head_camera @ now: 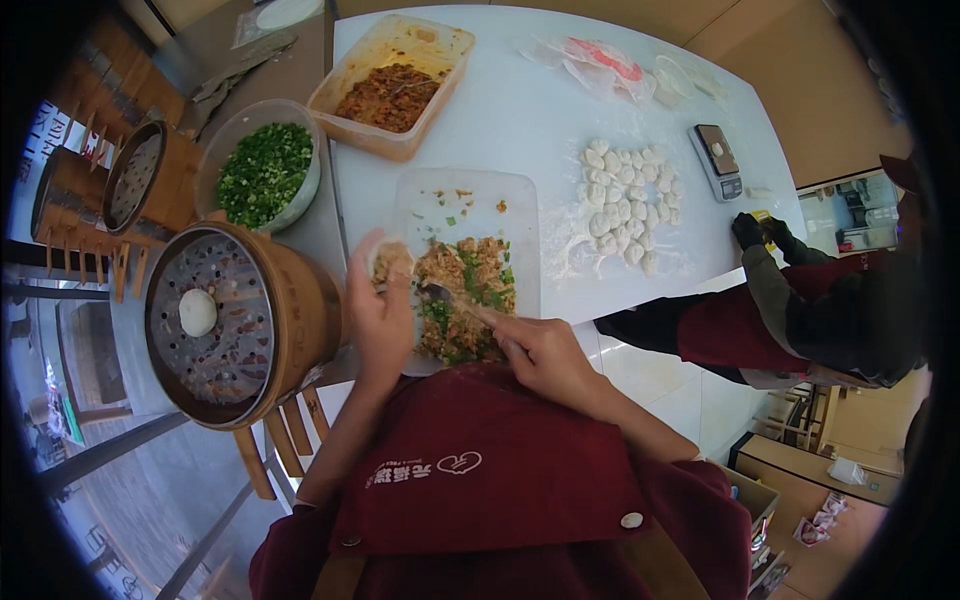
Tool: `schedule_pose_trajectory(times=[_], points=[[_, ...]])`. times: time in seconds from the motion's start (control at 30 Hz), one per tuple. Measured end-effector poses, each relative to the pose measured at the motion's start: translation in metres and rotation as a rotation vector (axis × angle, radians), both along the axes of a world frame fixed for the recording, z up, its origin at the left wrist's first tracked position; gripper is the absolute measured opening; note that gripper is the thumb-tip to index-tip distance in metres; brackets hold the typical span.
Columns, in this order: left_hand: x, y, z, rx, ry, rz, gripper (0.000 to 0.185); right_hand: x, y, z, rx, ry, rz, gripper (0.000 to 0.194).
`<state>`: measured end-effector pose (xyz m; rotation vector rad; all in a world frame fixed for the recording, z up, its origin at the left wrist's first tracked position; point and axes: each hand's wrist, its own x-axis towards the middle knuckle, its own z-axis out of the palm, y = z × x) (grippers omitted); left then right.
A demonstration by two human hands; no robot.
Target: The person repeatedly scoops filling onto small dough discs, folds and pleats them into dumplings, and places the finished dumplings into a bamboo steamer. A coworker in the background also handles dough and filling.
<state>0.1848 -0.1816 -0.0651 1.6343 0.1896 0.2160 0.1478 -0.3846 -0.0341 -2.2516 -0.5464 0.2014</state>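
My left hand (380, 315) cups a dough wrapper (390, 259) with meat filling on it, over the left edge of a shallow plastic tray (526, 225). In my right hand (544, 349) is a spoon or spatula (454, 300), its tip in the minced filling with chopped scallions (472, 322). To the left stands a round bamboo steamer (296, 322) with a perforated liner, on which one white bun (198, 313) sits. Behind it is a plastic bowl of chopped scallions (266, 172). A plastic tub (322, 116) at the back holds reddish-brown filling.
Several dough pieces (626, 199) lie on the floured white table (525, 120). Beyond them are a digital scale (718, 161) and plastic bags (607, 64). A co-worker (780, 300) with black gloves stands at the right. More bamboo steamers (135, 180) stand at the far left.
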Motion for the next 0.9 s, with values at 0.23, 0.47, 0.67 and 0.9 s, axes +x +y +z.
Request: schedule_pose_trajectory(times=[0.23,0.47,0.67,0.9], points=[[0.004,0.019,0.001,-1.192,0.418,-0.108,0.039,0.028,0.02,-0.012,0.092,-0.415,0.061,0.031],[-0.007,0.007,0.022,-1.01,0.392,-0.184,0.036,0.049,0.034,0.013,0.329,0.23,-0.143,0.016],[-0.009,0.007,0.033,-1.006,0.41,-0.243,0.035,0.052,0.045,0.014,0.369,-0.005,-0.064,0.017],[-0.011,0.009,0.036,-1.095,0.422,-0.294,0.037,0.054,0.039,0.028,0.351,-0.033,-0.02,0.017]])
